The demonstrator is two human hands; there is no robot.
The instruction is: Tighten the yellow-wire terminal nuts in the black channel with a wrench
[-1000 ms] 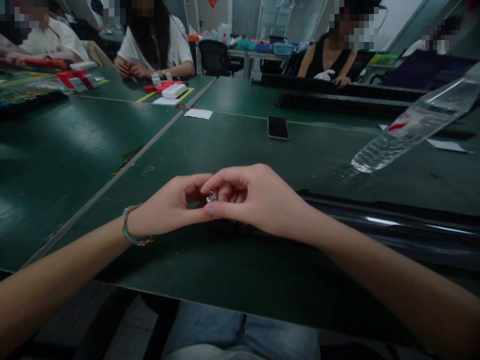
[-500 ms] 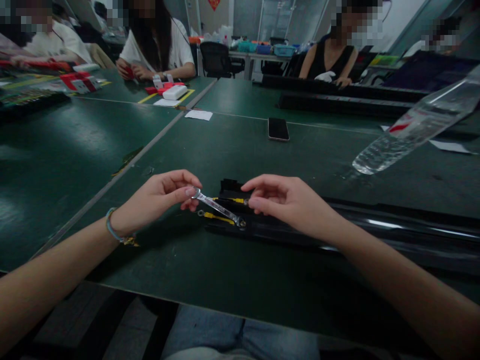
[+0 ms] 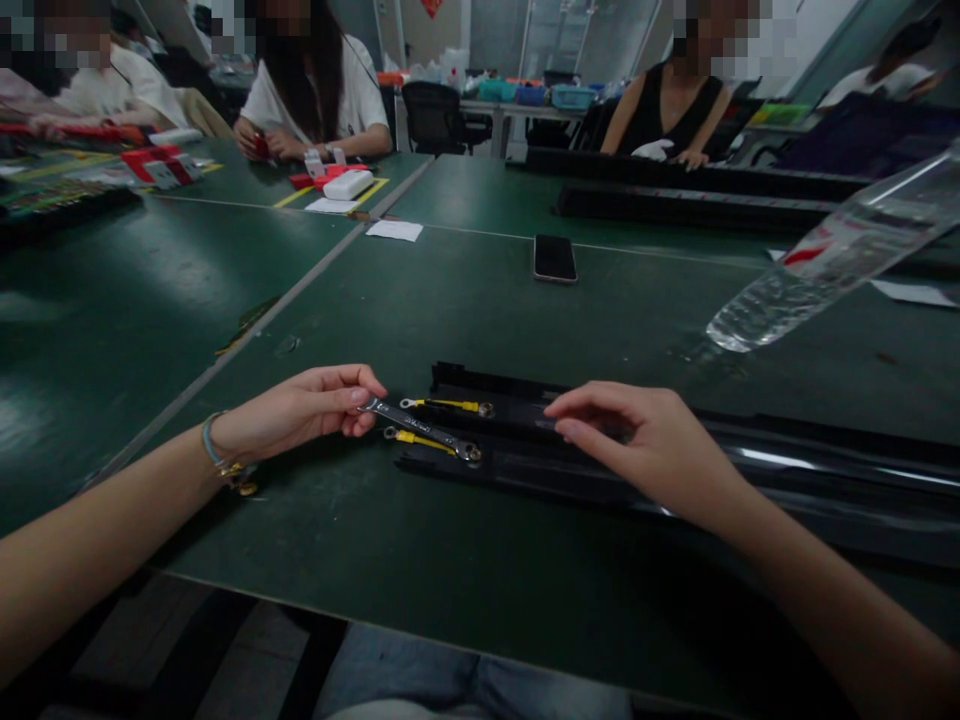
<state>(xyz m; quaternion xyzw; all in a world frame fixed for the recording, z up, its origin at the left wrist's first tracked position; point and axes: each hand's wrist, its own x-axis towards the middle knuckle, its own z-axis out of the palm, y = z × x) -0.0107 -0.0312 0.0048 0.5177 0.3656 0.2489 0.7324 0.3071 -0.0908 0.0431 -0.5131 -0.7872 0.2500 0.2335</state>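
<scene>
My left hand (image 3: 322,400) pinches one end of a silver combination wrench (image 3: 420,428) between thumb and fingers. The wrench's ring end sits around a fastener near the inner end of the lower yellow-sleeved wire lead (image 3: 420,440). A second yellow-sleeved lead (image 3: 450,405) lies above it, its inner end at another fastener. Both leads have ring terminals that stick out to the left. They belong to a long black housing (image 3: 510,480) lying on the table. Over this housing hovers my right hand (image 3: 645,430), fingers curved and thumb apart from the index finger, with nothing visible between them.
A water bottle (image 3: 817,260) leans at the right. Farther back on the green table (image 3: 337,300) lie a phone (image 3: 555,259) and a white paper slip (image 3: 395,231). Other people sit across the table, near long black parts (image 3: 675,205) and red and white parts (image 3: 341,183).
My right hand has moved right, away from the upper lead, uncovering its fastener. My left hand has shifted slightly left and down, and the wrench lies flatter, its ring end still at the lower fastener.
</scene>
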